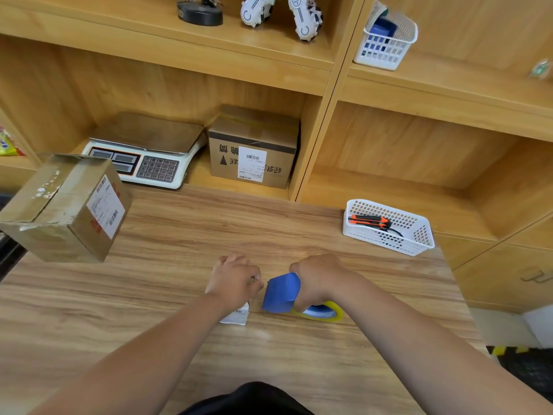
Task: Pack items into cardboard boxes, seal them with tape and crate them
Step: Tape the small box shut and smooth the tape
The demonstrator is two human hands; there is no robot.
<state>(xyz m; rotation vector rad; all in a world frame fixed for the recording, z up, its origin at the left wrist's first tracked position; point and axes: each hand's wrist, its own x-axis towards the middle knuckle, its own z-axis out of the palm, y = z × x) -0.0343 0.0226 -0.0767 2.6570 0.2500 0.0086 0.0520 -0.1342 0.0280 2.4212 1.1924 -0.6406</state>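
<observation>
On the table (179, 295), head view, the right hand (317, 280) grips the blue tape dispenser (281, 293); the left hand (235, 280), fingers curled, seemingly pinches the tape end (258, 281) just beside it. Best drawn out taut and straight; the cardboard box (64, 208) sits well apart, leftward.

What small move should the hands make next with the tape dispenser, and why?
Probably draw the left hand leftward to pull out tape: its fingers seem to pinch at the mouth of the blue tape dispenser, which the right hand grips on the table.
</observation>
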